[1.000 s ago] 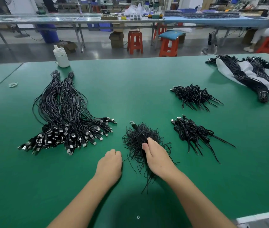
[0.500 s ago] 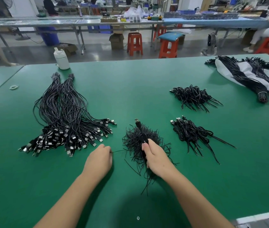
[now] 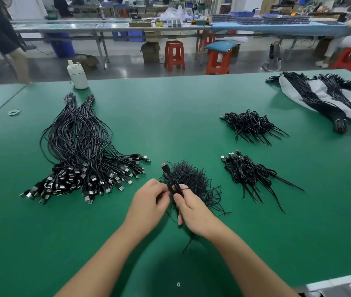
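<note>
My right hand (image 3: 194, 211) grips a folded black USB cable (image 3: 171, 181) whose plug points up and away. Against it, my left hand (image 3: 149, 202) pinches a thin black twist tie at the cable's folded loop. Both hands hover over a heap of black twist ties (image 3: 194, 179) lying on the green table (image 3: 170, 116). Part of the heap is hidden under my right hand.
Two big bundles of loose USB cables (image 3: 80, 155) fan out on the left. Two piles of tied cables lie right, one nearer (image 3: 247, 172) and one farther (image 3: 249, 125). More bundles on a white bag (image 3: 329, 99) sit far right. A white bottle (image 3: 77, 75) stands far left.
My left hand went out left, then came back to the cable with a tie pinched. My right hand lifted the folded cable slightly, keeping its grip.
</note>
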A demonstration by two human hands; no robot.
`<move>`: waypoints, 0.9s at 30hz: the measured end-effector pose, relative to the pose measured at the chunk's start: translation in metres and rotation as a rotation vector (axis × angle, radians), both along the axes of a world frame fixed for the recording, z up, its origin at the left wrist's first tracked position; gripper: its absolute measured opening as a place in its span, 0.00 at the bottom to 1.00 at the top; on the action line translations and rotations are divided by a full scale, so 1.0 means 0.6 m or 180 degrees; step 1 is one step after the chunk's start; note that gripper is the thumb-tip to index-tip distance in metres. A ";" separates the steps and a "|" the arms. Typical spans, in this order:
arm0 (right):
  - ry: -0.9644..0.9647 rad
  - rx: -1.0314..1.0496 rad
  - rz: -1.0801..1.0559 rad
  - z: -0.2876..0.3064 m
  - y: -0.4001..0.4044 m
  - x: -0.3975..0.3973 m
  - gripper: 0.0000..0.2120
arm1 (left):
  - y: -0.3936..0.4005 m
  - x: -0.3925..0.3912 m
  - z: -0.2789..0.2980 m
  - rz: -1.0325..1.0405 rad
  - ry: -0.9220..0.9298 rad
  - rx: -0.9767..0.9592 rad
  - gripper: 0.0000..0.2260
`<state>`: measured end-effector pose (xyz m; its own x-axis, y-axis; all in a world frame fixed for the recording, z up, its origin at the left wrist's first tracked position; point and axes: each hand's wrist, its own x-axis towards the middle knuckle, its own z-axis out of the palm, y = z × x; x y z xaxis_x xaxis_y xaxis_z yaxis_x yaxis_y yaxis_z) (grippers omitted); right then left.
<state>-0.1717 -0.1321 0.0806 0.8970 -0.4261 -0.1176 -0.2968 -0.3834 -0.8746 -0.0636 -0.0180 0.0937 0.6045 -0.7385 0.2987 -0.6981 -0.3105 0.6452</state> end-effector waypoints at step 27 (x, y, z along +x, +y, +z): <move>0.0467 -0.0085 0.0496 0.011 0.009 0.001 0.09 | 0.004 -0.001 0.029 -0.0271 -0.0088 0.0379 0.05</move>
<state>-0.1711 -0.1268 0.0872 0.9264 -0.2884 -0.2422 -0.3555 -0.4570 -0.8153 -0.0641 -0.0155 0.1113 0.5309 -0.8180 0.2215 -0.7422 -0.3226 0.5875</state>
